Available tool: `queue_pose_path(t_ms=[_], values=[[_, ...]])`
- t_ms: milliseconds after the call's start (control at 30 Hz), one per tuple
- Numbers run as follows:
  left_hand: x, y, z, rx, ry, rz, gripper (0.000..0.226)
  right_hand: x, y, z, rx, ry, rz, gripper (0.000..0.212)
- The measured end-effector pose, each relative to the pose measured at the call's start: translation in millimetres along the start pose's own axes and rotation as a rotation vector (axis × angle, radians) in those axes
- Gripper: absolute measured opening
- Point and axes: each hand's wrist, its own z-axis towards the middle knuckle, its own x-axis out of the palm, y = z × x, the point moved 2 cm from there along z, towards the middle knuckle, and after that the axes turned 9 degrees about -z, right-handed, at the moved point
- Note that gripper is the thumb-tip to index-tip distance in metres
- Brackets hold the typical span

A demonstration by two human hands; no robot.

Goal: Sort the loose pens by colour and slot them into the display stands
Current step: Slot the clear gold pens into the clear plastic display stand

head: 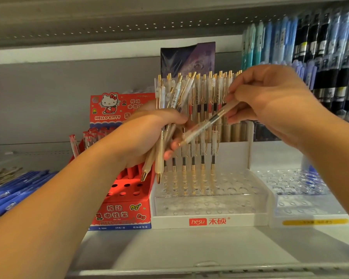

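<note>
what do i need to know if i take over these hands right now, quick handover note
Left hand: grips a bundle of white-and-gold pens, tips down.
Right hand: pinches a single pen, slanted across the stand front; it has a dark band.
The hesu display stand is right below both hands.
Done: the rear row of pens looks full, with mixed red and dark bands. The middle row of pens is partly filled, all dark bands.
Left: slot the single pen, probably in the middle row, then sort the bundle. The front holes are unused.

White shelf (189, 248) carries red stand (121, 214), white stand (169, 221), clear stand (310, 208), loose blue pens (12, 190).
</note>
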Motion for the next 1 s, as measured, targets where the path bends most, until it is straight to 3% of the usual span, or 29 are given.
queue_pose_path(t_ms=[200,400,533,667,800,1000], values=[[-1.5,-0.6,1.1,0.038,0.043,-0.01,0.034,0.1,-2.3,5.1,0.057,-0.092,-0.001,0.015],[-2.9,-3.0,4.2,0.15,-0.149,-0.089,0.01,-3.8,-5.1,-1.4,-0.04,0.14,-0.23,0.011],[-5.3,-2.3,6.5,0.211,-0.222,-0.041,0.02,-6.8,-4.6,-2.7,-0.033,0.227,-0.32,0.014],[-8.3,-3.1,9.5,0.32,-0.294,0.055,0.012,-5.4,-7.1,-2.1,-0.065,0.318,-0.448,0.017],[-6.4,-3.7,7.3,0.356,-0.272,0.099,0.01,5.3,-10.4,-5.2,-0.145,0.403,-0.518,0.021],[1.1,-3.9,3.5,0.373,-0.225,0.115,0.009,13.4,-3.7,-13.3,-0.279,0.382,-0.503,0.034]])
